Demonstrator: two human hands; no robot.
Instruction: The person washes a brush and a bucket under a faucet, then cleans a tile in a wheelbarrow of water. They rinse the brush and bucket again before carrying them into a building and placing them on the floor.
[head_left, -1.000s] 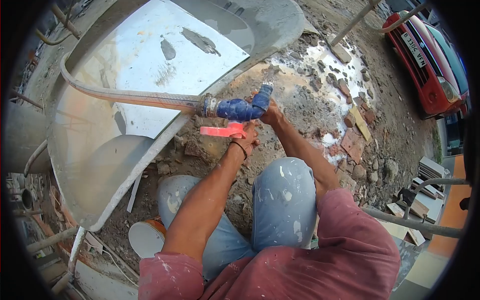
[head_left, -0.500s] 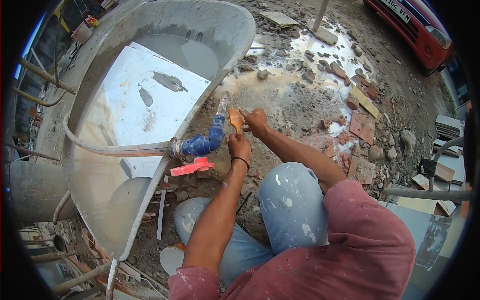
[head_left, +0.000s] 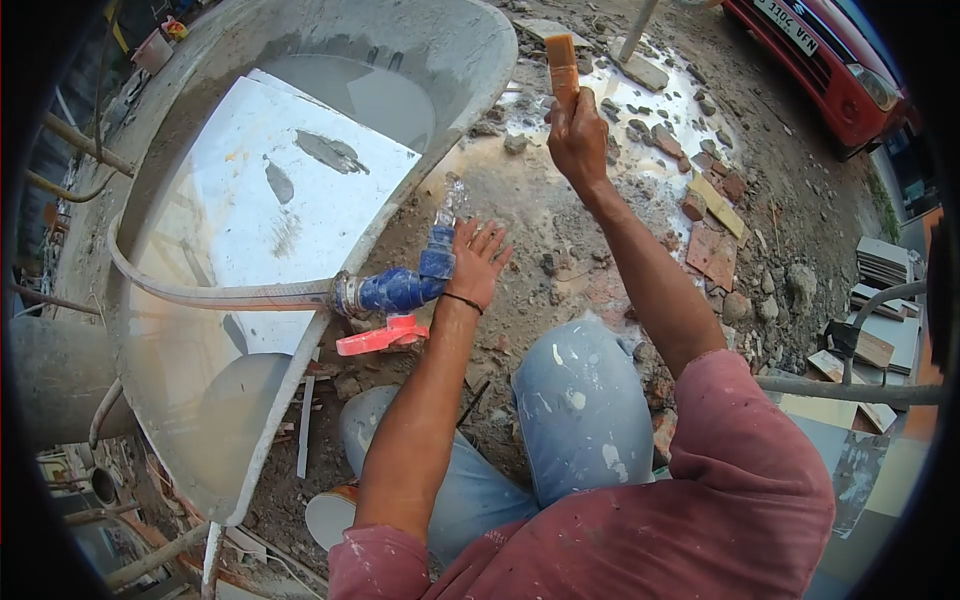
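Note:
Up and to the right, my right hand [head_left: 580, 145] grips an orange-brown brush [head_left: 563, 70] and holds it upright over the rubble. My left hand [head_left: 480, 262] is spread with fingers apart beside the blue pipe fitting [head_left: 400, 288]; whether it touches the fitting I cannot tell. Clear water [head_left: 452, 200] comes from the fitting's far end. A red valve handle [head_left: 375, 337] sits below the fitting, and a clear hose [head_left: 235, 295] joins it from the left, over the edge of a metal wheelbarrow tub [head_left: 490, 60].
Inside the tub a white board [head_left: 300, 170] lies in murky water. Broken bricks [head_left: 712, 255] and stones cover the ground at right. A red car [head_left: 820, 70] stands at the upper right, stacked tiles [head_left: 885, 262] at the far right. A round container [head_left: 330, 518] is by my left knee.
My right hand has moved up and away from the water with the brush. My left hand has let go of the brush and opened beside the blue fitting.

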